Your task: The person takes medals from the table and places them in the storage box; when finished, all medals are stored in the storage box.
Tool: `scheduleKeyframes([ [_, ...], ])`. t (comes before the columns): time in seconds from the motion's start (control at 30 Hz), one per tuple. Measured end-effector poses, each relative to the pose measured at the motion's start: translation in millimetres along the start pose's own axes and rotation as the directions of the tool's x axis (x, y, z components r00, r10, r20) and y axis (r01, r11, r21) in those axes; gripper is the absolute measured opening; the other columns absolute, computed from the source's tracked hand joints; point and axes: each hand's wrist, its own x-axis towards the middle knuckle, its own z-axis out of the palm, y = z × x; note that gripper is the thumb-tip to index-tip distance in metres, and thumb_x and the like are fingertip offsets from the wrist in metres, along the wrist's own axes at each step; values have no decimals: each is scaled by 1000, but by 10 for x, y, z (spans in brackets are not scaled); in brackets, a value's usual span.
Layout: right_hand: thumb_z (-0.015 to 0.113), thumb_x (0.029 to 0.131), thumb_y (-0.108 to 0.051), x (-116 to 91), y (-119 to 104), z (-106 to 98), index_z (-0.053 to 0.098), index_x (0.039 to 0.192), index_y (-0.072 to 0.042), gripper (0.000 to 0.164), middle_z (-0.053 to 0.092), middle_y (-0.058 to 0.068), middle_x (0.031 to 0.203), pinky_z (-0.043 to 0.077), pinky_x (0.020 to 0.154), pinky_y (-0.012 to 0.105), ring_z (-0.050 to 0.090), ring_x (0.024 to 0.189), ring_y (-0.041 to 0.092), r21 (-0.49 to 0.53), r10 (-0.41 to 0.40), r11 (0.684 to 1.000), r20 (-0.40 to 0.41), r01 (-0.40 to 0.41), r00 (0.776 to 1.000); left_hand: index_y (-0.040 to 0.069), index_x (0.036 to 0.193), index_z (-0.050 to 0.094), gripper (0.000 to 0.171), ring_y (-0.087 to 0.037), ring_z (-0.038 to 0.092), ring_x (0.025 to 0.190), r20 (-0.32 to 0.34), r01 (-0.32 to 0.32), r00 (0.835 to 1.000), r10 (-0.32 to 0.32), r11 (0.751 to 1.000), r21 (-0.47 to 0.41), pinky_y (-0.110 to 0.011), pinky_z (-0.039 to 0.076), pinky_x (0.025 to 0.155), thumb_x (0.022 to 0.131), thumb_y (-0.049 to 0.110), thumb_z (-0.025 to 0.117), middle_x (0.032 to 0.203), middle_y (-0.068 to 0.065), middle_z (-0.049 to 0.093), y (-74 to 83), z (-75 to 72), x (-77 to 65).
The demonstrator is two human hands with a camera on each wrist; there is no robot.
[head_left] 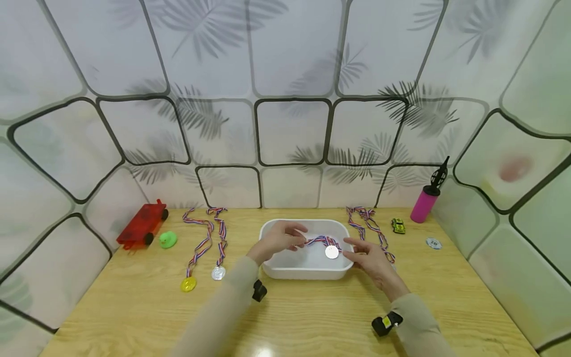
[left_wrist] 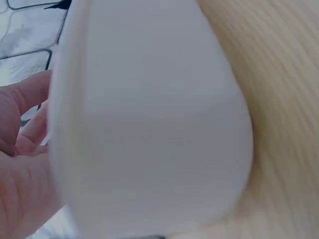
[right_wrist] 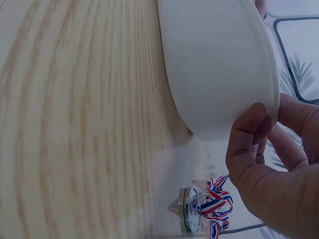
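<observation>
A white plastic basin (head_left: 308, 273) stands on the table, holding a silver medal (head_left: 332, 252) with its red, white and blue ribbon (head_left: 325, 240) bunched up. My left hand (head_left: 280, 241) reaches over the basin's left side, fingers loosely bent, fingertips right at the ribbon's left end. At the right side, my right hand (head_left: 370, 258) pinches the basin's rim, as the right wrist view shows with a finger (right_wrist: 249, 122) against the outer wall. Just outside the basin, another silver medal (right_wrist: 192, 209) lies near that hand, mostly hidden behind it in the head view.
To the left lie a gold medal (head_left: 188, 284), a silver medal (head_left: 218, 272), a green rubber duck (head_left: 167, 239) and a red toy cart (head_left: 143, 225). At right are more ribbons (head_left: 379, 233), a yellow toy car (head_left: 398, 226), a pink hand pump (head_left: 424, 205) and a poker chip (head_left: 433, 243).
</observation>
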Motion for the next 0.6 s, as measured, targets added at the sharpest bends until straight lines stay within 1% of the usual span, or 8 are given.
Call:
scheduleKeyframes([
  [0.1, 69, 91, -8, -1, -1, -12, 52, 140, -2, 52, 43, 8, 101, 56, 74, 22, 51, 86, 14, -2, -5, 1000, 7, 5, 1000, -2, 126, 61, 35, -23, 70, 89, -15, -18, 1000, 18, 1000, 7, -37, 59, 78, 93, 8, 65, 113, -25, 67, -24, -167, -97],
  [0.2, 69, 91, -8, -11, 1, -3, 52, 139, -2, 52, 44, 8, 100, 57, 75, 22, 51, 86, 15, -4, -8, 1000, 12, 8, 1000, 0, 126, 62, 34, -19, 68, 87, -42, -29, 999, 29, 999, 14, -33, 57, 74, 94, 11, 65, 111, -23, 67, -65, -323, -214],
  [0.3, 69, 91, -8, -16, 8, 3, 53, 139, -2, 51, 43, 7, 101, 56, 74, 22, 49, 87, 15, -4, -1, 1000, 7, 1, 1000, 4, 124, 64, 31, -15, 66, 83, -85, -20, 996, 20, 1000, 10, -29, 54, 70, 94, 13, 65, 106, -16, 70, -89, -450, -346],
  [0.43, 69, 90, -8, -8, 10, 0, 53, 139, -2, 52, 43, 7, 100, 56, 74, 22, 49, 86, 14, 1, -2, 1000, 4, 2, 1000, 4, 122, 65, 29, -15, 66, 81, -133, 7, 991, -8, 1000, -8, -29, 52, 69, 94, 13, 66, 104, -13, 70, -139, -596, -499],
  [0.53, 69, 90, -6, -1, 4, -3, 53, 139, -2, 51, 43, 7, 99, 57, 73, 22, 50, 84, 14, 7, -2, 1000, -1, 2, 1000, 1, 124, 63, 33, -15, 65, 81, -143, 15, 990, -16, 1000, -14, -31, 52, 69, 94, 15, 66, 104, -18, 69, -206, -702, -597],
  [0.6, 69, 90, -6, -1, 3, -8, 53, 139, -2, 51, 42, 7, 99, 57, 73, 22, 50, 83, 13, 7, -5, 1000, 1, 5, 1000, 1, 124, 62, 33, -16, 65, 81, -145, 15, 989, -16, 1000, -10, -33, 52, 70, 94, 15, 66, 103, -17, 69, -248, -768, -671],
])
